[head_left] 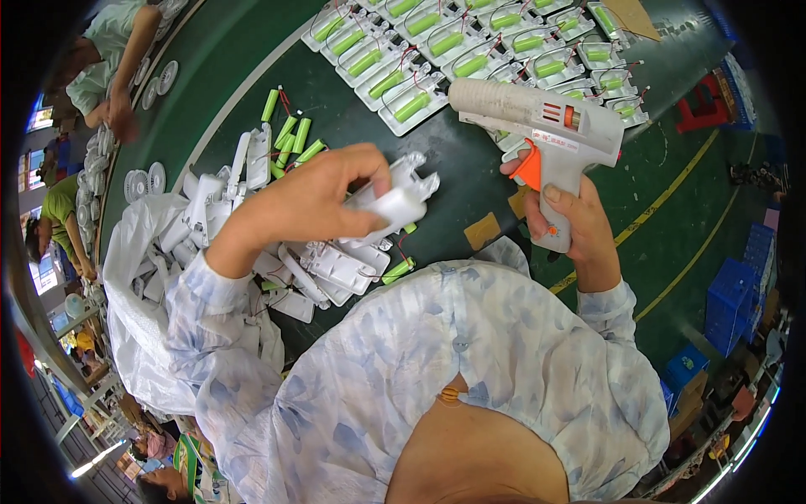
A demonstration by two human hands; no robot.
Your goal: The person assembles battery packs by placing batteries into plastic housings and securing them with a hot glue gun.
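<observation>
My left hand [315, 197] is closed around a white plastic housing [395, 203], held tilted above the dark green table. In my right hand [583, 223] is a whitish hot glue gun [579, 134] with an orange trigger; its barrel points left, over the lower rows of housings. Those rows of white housings [411, 109] each carry a green cylindrical battery with thin wires. Loose green batteries [302, 134] lie beyond my left hand. Below and beside that hand spreads a pile of white plastic parts [344, 267], partly hidden by my forearm.
A white plastic bag [126, 277] of parts stands at the left. Small cardboard pieces [482, 231] lie on the table [457, 189]. Blue crates [729, 294] and a red stool [705, 105] are to the right. Another person's arm [134, 50] is at the upper left, near white round grilles [167, 77].
</observation>
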